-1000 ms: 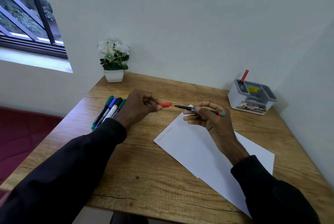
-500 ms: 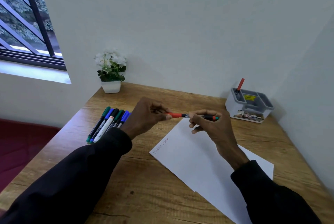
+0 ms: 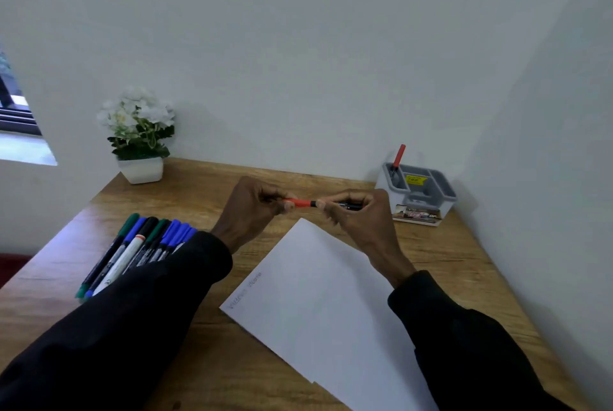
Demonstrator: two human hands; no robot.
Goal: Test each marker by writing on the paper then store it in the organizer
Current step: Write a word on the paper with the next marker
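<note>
Above the far corner of the white paper (image 3: 331, 304), both hands hold one black marker with a red cap (image 3: 303, 203). My left hand (image 3: 255, 208) pinches the red cap, which sits on the marker's tip. My right hand (image 3: 358, 215) grips the black barrel. Faint writing shows near the paper's left edge. A row of several markers (image 3: 139, 248) with green, blue and black caps lies at the left, partly under my left sleeve. The grey organizer (image 3: 418, 191) stands at the back right with one red marker (image 3: 398, 158) upright in it.
A white pot of white flowers (image 3: 139, 138) stands at the table's back left corner. White walls close the back and right sides of the wooden table (image 3: 212, 361). A window shows at the far left.
The cap in my left hand and the marker in my right came together; the red cap now sits on the tip. The view has tilted up and swung right.
</note>
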